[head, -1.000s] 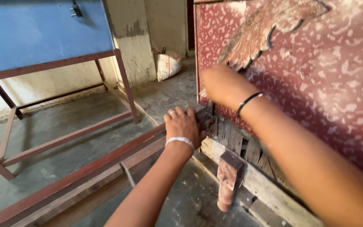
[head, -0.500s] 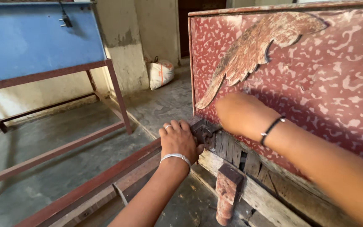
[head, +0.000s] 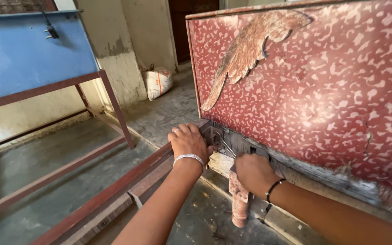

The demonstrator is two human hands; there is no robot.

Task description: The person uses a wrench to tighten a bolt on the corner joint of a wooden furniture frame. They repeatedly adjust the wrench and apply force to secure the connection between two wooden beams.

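Since the earlier frame the right hand is coming down from behind the red speckled panel and is now resting at its lower edge, above the short red wooden leg. Concrete floor is spreading across the room, with a rust-red metal frame lying on it and a blue board on a stand at ten o'clock. At the panel's bottom corner a thin metal tool is lying between the two hands, at three o'clock of the left hand. Both hands are curling closed around that corner; whether either is gripping the tool I cannot tell. A white sack is leaning against the wall at twelve o'clock.
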